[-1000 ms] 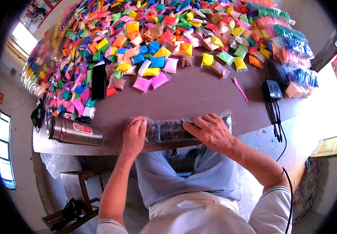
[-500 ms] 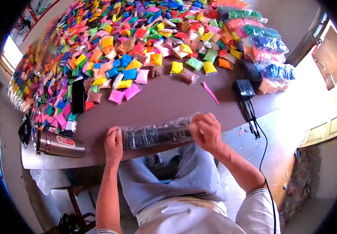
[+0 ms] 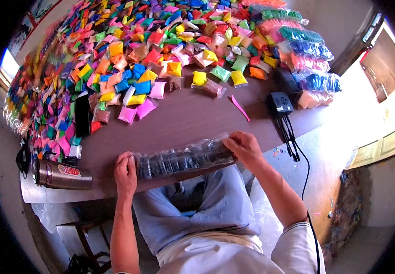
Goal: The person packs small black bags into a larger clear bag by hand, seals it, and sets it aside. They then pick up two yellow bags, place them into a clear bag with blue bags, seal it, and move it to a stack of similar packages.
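A long clear plastic bag of black packets [image 3: 181,160] stretches between my two hands at the table's near edge. My left hand [image 3: 126,173] is closed on its left end, thumb along the side. At the other end, my right hand [image 3: 244,147] pinches the top right corner of the bag. The packets sit side by side in a row under the crinkled film. Beyond the bag, a pink plastic stick [image 3: 240,108] lies on the brown table [image 3: 170,121].
A big heap of small colourful packets [image 3: 138,55] covers the far table. Filled long bags [image 3: 314,52] are stacked at the right, by a black device [image 3: 279,104] with cables. At left are a steel thermos [image 3: 63,174] and a black phone [image 3: 83,115].
My right hand has shifted slightly right and its fingers have settled on the bag's corner. The bag is pulled straighter, its packets showing more clearly. The view has shifted a little.
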The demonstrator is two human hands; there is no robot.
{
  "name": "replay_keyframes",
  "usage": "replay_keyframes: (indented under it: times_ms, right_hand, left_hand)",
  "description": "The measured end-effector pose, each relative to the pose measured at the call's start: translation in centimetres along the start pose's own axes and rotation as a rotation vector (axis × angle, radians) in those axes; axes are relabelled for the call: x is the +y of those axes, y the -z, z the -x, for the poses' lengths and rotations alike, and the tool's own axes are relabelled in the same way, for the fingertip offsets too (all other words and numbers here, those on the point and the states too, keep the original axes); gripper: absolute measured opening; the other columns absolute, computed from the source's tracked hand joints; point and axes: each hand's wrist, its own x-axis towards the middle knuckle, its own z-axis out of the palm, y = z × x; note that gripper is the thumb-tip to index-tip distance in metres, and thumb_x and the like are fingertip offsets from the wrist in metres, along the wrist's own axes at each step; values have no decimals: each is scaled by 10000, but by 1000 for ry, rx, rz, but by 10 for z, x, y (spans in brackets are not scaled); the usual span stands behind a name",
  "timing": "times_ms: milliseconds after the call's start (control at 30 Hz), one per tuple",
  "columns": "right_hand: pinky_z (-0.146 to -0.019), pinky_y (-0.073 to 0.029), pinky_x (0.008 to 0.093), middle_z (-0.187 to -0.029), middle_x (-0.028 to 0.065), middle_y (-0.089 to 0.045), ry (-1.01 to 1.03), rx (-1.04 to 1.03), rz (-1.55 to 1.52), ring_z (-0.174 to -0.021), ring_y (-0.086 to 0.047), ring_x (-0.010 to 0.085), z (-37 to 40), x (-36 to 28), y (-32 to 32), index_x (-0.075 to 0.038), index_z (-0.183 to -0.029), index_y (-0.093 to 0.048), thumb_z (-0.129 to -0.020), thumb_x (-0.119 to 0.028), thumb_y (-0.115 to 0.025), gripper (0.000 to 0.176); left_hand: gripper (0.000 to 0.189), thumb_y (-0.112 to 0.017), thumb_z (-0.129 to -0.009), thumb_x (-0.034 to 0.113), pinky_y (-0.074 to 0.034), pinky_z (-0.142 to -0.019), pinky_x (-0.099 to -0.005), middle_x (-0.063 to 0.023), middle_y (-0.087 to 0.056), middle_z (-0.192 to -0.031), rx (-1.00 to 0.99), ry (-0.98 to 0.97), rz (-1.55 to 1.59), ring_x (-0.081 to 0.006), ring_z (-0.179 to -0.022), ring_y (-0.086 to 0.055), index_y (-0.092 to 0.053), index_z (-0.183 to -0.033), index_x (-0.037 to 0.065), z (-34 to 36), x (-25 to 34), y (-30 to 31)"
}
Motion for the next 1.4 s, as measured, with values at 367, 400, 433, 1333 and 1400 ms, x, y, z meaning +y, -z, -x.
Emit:
replay_keyframes:
  times_ms: [367, 400, 433, 1333, 1400]
  right_hand:
    - [-919, -449, 410, -1095, 145, -586, 209, 221, 303, -1052, -550, 349, 4, 10, 4, -34, -1062, -594, -744, -88, -724, 347]
    - [-919, -449, 410, -1095, 145, -586, 214, 220, 309, -1052, -550, 349, 8, 6, 4, -34, -1062, -594, -744, -88, -724, 347]
    - [-940, -446, 412, -1126, 149, -581, 438, 329, 533, -1074, -545, 351, 13, 5, 2, -39, -1103, -588, -738, -96, -730, 396]
    - [-944, -417, 388, -1156, 123, -565, 999, -2, 939, -1099, -521, 287, 5, -6, -75, -60, -1124, -635, -759, -147, -653, 375]
    - [-953, -422, 390, -1142, 119, -596, 883, -38, 911, -1105, -540, 282, -13, -19, -70, -63, -1095, -646, -752, -132, -657, 350]
  left_hand:
    - [233, -529, -959, 177, -468, -874, -387, -142, -636, -1034, 29, -128, 0, -327, -977, -599, -624, -921, -31, 0, 0, -4]
    - [233, -529, -959, 177, -468, -874, -387, -142, -636, -1034, 35, -127, 5, -327, -977, -599, -624, -921, -31, 0, 2, -4]
    - [236, -528, -960, 180, -470, -872, -387, -143, -636, -1035, 32, -110, 27, -330, -975, -600, -626, -920, -31, 1, 5, -3]
    - [367, -439, -1009, 287, -427, -709, -296, -35, -522, -787, 74, 190, 472, -153, -718, -477, -615, -939, -28, 4, -12, 5]
    - [385, -424, -1011, 300, -421, -685, -306, -39, -504, -748, 151, 241, 424, -156, -684, -473, -589, -885, -24, 4, -10, 2]
